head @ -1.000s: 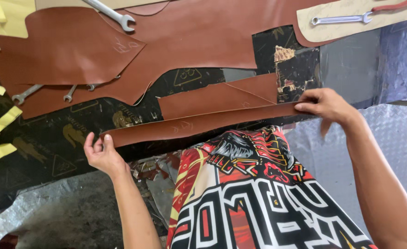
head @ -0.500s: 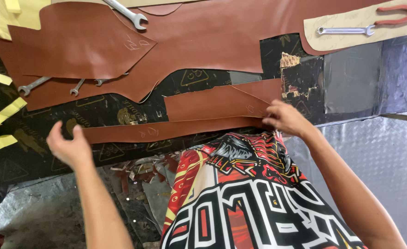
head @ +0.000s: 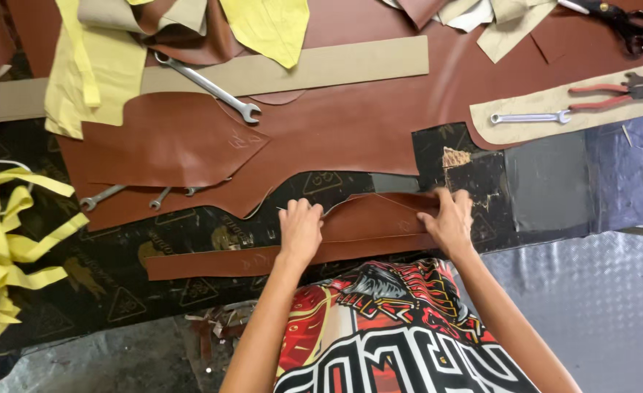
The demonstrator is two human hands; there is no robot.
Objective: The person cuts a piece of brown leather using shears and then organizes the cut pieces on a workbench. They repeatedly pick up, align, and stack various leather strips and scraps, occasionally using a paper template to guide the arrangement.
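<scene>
Head view: looking down on a dark worktable (head: 59, 291) covered with cut brown leather and tools
Left hand (head: 301, 231): fingers bent, pressing down on the near edge of a curved brown leather piece (head: 376, 218), pinching its left tip
Right hand (head: 452, 222): fingers spread flat on the right end of the same piece, holding it against the table
Curved brown leather piece: lies between the two hands, just above a long brown leather strip (head: 219, 262) that runs left along the table edge
Large brown leather sheet (head: 336, 124): spread across the far side, well apart from the hands
Spanner (head: 208, 89): silver, lying diagonally on the sheet and a tan strip (head: 321, 67)
Small spanner (head: 529, 117) and red-handled pliers (head: 612, 89): on a tan piece at the right
Scissors (head: 627, 22): black, top right corner
Yellow strips (head: 8, 247): heaped at the left edge
Shirt (head: 387, 327): red, black and white print, close to the camera
</scene>
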